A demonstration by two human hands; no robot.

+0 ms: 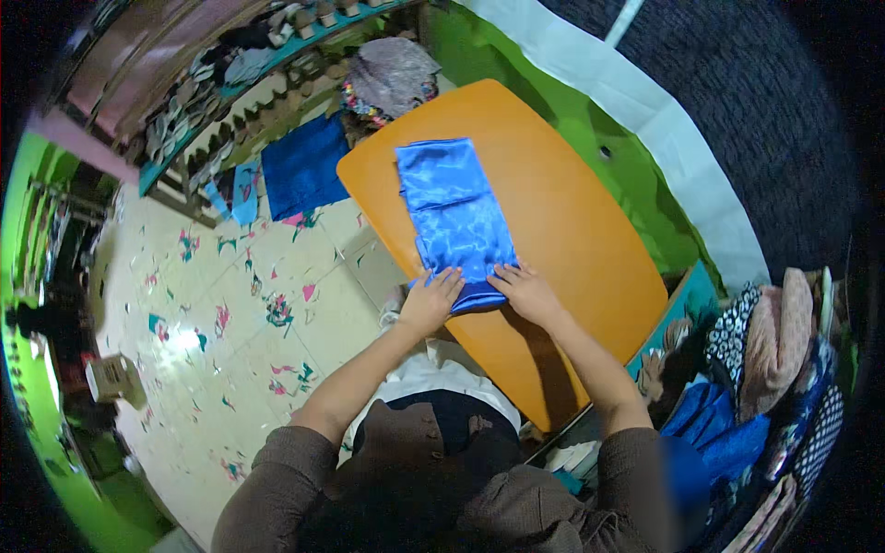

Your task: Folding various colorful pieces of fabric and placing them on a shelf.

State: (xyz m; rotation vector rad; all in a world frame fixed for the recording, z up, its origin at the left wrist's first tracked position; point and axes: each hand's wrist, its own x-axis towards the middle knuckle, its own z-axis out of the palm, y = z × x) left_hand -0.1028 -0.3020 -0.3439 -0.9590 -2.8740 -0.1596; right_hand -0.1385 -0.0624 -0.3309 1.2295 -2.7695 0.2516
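Observation:
A shiny blue satin cloth (454,180), folded into a long rectangle, lies on the orange table (581,249). A crease runs across its middle, and its near end looks darker. On the near left part of the cloth rests my left hand (433,300), palm down with the fingers stretched forward. My right hand (525,290) lies at the cloth's near right edge, its fingers also extended and pressing on the fabric. Neither hand grips the cloth; both are open and flat.
Pink and green scraps (279,310) litter the tiled floor at left. A dark blue cloth (304,168) lies beyond the table, near shelves of shoes (175,129). Piled fabrics (774,359) stand at right, and a cardboard box (109,378) sits far left.

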